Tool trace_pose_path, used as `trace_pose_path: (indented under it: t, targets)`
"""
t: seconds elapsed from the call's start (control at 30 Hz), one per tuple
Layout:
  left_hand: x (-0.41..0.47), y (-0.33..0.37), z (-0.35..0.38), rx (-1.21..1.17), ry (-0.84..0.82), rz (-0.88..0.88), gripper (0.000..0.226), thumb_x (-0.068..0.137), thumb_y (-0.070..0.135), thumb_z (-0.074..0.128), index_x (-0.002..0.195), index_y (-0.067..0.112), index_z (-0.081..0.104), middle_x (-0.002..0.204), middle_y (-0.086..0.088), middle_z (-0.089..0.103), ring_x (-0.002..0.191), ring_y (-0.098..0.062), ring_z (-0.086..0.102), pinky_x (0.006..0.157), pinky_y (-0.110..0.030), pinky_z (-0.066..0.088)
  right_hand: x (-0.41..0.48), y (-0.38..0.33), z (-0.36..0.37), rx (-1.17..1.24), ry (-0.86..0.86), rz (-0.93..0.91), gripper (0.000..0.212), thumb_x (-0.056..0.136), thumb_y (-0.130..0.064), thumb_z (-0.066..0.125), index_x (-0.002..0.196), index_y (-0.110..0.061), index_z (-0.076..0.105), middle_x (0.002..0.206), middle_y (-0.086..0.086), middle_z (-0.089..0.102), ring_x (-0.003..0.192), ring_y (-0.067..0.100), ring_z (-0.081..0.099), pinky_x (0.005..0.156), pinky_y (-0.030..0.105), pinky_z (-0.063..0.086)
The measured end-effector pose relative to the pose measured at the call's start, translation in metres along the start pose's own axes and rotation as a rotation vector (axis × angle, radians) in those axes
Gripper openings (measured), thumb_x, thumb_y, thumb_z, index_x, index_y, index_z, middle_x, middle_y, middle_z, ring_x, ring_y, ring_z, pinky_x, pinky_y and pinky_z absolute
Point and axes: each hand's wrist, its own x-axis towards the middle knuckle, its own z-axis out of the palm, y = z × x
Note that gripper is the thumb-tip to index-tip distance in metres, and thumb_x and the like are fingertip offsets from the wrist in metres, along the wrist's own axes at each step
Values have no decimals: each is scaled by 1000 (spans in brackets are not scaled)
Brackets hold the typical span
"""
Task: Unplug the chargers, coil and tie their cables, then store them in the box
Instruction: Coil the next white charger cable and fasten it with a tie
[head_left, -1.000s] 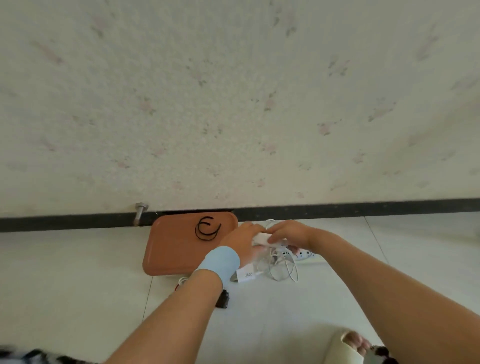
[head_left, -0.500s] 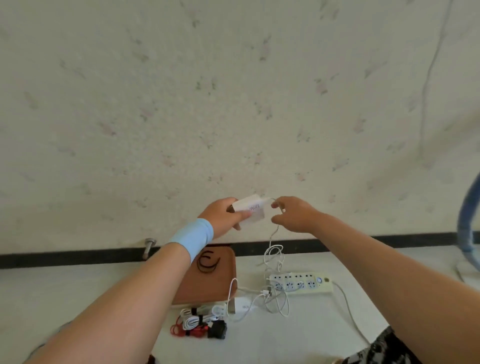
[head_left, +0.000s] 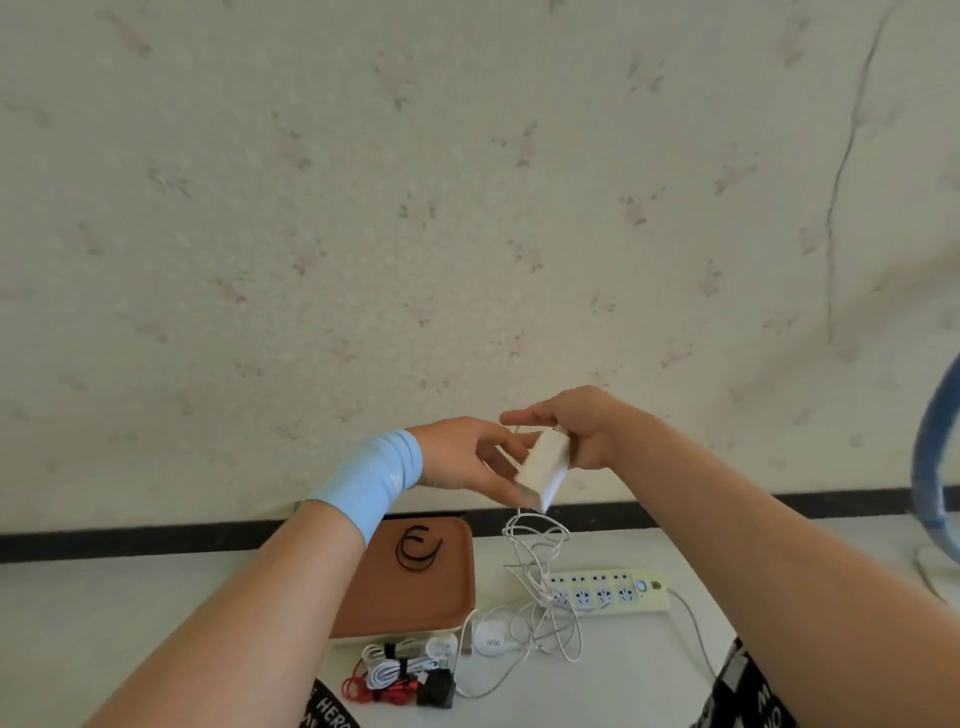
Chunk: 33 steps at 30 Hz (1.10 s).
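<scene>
A: So, where is the white charger (head_left: 543, 467)?

B: It is up in the air in front of the wall (head_left: 467, 208), between the two hands. It is tilted, with its lower end nearer the camera. The right hand (head_left: 587, 434) grips it, fingers curled round its upper end.

A: And the left hand (head_left: 462, 457)?

B: That one wears a blue wristband (head_left: 371, 478) and lies just left of the charger and partly under it. Its fingers are nearly straight, and their tips reach below the block's lower end. Whether they touch the block, I cannot tell.

A: The cable (head_left: 542, 596)?

B: Thin and white. A strand crosses the left fingers, though whether they pinch it I cannot tell. Below the charger it drops in loose loops to a tangle on the floor (head_left: 156, 623), just in front of the power strip (head_left: 608, 592).

A: What else lies down there?

B: A shallow brown box (head_left: 410, 597) sits against the wall's dark base, left of the strip, with black ties (head_left: 418, 551) inside it. A second white charger (head_left: 488, 642) rests just beside the box's near corner. Left of that lie white coiled cables (head_left: 395, 665), then a red cable (head_left: 374, 693) and a black charger (head_left: 436, 693) nearer the camera.
</scene>
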Motion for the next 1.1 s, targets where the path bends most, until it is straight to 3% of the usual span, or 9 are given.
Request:
trace_pose_path:
  t: [0.1,0.2,0.3,0.47,0.6,0.67,0.8,0.97,1.1]
  targets:
    - [-5,-3,-18,-61,150,-26,21,86,30,73,104,21,69,102,6,72,93,-6,68,94,-32,54,-10,-6,3,-179,27,-192,24,105,-12,45,122,-2,60,99,5,79,46,16,53,62,35,52]
    - [7,-11,-20,-67,414,-74,40,83,30,76,116,21,56,116,6,58,101,-13,61,89,-31,52,-21,-12,1,-250,-103,-342,28,109,-19,41,124,-10,62,105,7,78,44,14,45,60,35,51]
    - [21,-9,-5,-40,251,-48,54,85,36,72,133,28,48,125,9,53,114,-15,56,96,-34,48,-29,-17,0,-251,-126,-466,31,110,-23,39,125,-16,65,106,6,77,44,14,44,61,35,52]
    - [33,-3,5,50,53,-209,29,102,33,42,93,19,66,100,4,71,77,-14,67,66,-26,46,-30,-23,-11,-87,29,-606,31,110,-23,40,128,-18,65,98,7,77,45,17,43,64,39,51]
    - [30,1,-5,-236,364,-190,39,105,30,34,79,12,57,76,-3,71,55,-16,61,56,-25,44,-19,-16,-29,-279,230,-546,30,106,-25,49,131,-15,62,89,2,79,44,16,49,60,34,51]
    - [27,7,-11,-571,536,-82,38,106,31,37,80,11,55,68,-6,66,51,-16,58,51,-24,48,-16,-4,-29,-484,174,-451,37,100,-24,61,134,-10,59,87,3,79,43,14,50,49,26,48]
    - [24,19,-15,-1201,501,68,36,104,35,44,78,12,54,61,-5,60,49,-14,55,46,-22,49,-22,4,-14,-564,-97,-321,42,93,-30,63,118,4,67,76,17,68,41,19,45,54,31,44]
    - [21,18,-21,-1215,623,116,34,102,37,48,80,13,55,71,-6,63,50,-13,56,47,-22,50,-29,-5,4,-575,-140,-398,25,98,-33,62,107,-15,77,54,1,56,39,16,43,52,24,43]
    - [16,19,-17,-1066,657,146,34,101,35,53,82,8,62,73,-8,65,55,-17,61,53,-25,53,-26,-5,6,-495,-160,-433,24,81,-9,56,91,-18,77,51,7,49,37,18,42,58,32,44]
